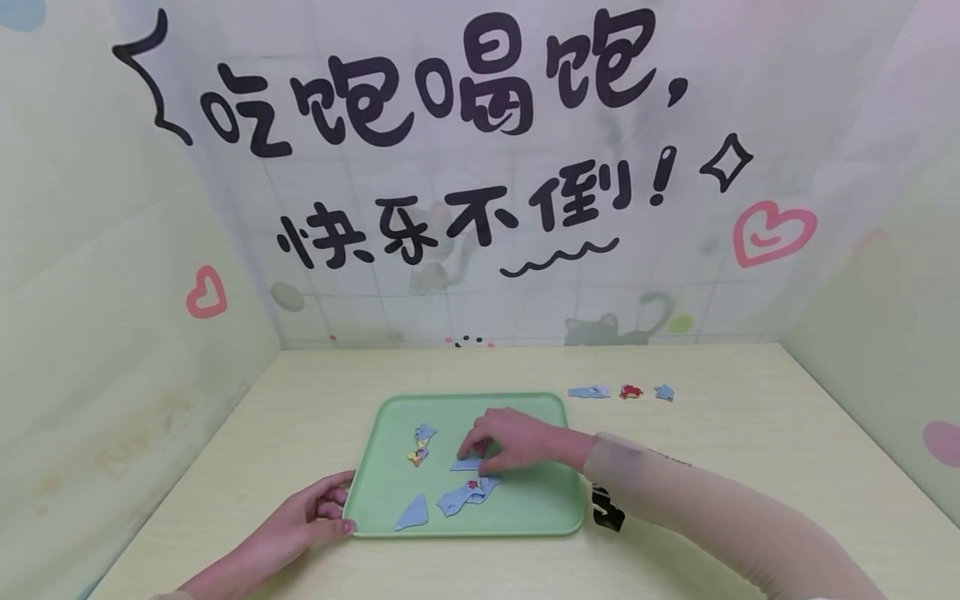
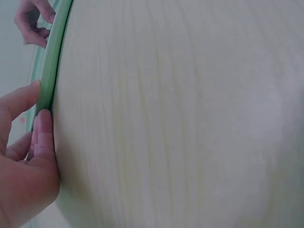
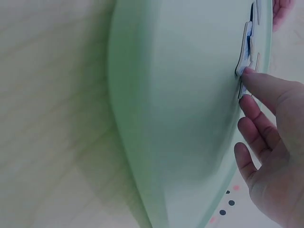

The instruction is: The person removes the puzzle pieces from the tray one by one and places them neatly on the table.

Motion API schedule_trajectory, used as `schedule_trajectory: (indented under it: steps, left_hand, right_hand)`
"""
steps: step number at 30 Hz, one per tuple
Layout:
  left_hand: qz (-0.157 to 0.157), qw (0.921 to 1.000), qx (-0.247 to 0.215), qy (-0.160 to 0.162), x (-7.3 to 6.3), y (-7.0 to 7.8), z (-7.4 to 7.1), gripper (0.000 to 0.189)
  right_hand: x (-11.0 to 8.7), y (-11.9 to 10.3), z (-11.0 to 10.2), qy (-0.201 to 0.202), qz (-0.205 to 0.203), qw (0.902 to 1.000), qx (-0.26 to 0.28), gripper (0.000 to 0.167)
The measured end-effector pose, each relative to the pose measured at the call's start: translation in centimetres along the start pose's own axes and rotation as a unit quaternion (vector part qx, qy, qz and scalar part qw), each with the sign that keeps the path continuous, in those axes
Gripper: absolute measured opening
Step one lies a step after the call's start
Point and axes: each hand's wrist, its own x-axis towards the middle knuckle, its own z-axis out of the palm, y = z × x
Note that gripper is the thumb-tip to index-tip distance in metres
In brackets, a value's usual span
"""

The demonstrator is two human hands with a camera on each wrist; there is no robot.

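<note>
A light green tray lies on the table with several flat jigsaw puzzle pieces in it. My left hand holds the tray's left rim near the front corner; in the left wrist view its thumb and fingers meet the green rim. Over the tray's middle, my right hand pinches a blue puzzle piece between thumb and fingers. Just in front of it lie joined blue pieces with a red spot. A blue triangular piece sits near the front, and a blue-and-yellow cluster farther left.
Behind the tray to the right, a long blue piece, a red piece and a small blue piece lie on the wooden table. A black object shows beneath the right forearm. Printed walls enclose the table.
</note>
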Motion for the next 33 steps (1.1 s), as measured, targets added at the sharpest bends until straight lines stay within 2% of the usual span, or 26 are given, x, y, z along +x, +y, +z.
schedule_trajectory:
  steps: [7,14,33]
  left_hand:
    - [0.003,1.0000,0.003,0.000,0.0,0.0,0.0,0.083]
    - [0.001,1.0000,0.004,0.004,0.0,0.0,0.0,0.083]
    - [0.010,0.9999,0.001,-0.003,0.0,-0.1,0.0,0.083]
  right_hand:
    - [0.2,-0.4,0.0,-0.003,0.007,0.9997,0.022,0.031]
    - [0.5,-0.4,0.1,0.006,0.029,0.9996,-0.001,0.029]
    - [0.2,0.3,-1.1,0.028,0.014,0.9993,-0.019,0.030]
